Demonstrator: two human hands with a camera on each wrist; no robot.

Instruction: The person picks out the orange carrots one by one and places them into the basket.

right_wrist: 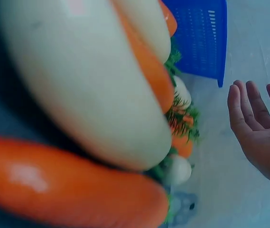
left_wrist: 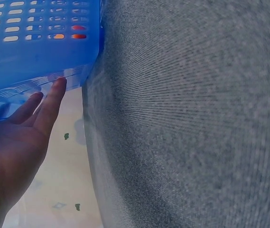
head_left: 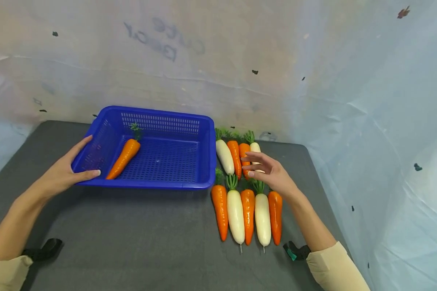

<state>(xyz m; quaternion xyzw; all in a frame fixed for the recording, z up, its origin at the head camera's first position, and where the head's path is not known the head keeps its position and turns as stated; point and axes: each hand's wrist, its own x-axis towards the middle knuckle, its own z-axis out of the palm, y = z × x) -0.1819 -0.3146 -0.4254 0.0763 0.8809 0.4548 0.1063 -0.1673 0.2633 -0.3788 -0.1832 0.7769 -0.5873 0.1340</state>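
A blue plastic basket (head_left: 160, 184) with slotted walls sits at the back of the table, one carrot (head_left: 125, 157) with a green top inside. My left hand (head_left: 63, 169) grips its left side, the thumb over the rim and the fingers against the outer wall. In the left wrist view the fingers lie along the basket wall (left_wrist: 30, 61). To the right of the basket, my right hand (head_left: 271, 171) hovers with spread fingers, holding nothing. Beneath and in front of it are two rows of carrots (head_left: 219, 212) and white radishes (head_left: 235, 216), partly hidden by the hand at the back.
The dark grey cloth-covered table (head_left: 138, 238) has a back edge near a pale hanging sheet (head_left: 218, 52) with faint writing. More sheeting (head_left: 397, 182) hangs along the right side. Black straps (head_left: 43, 250) are on both wrists.
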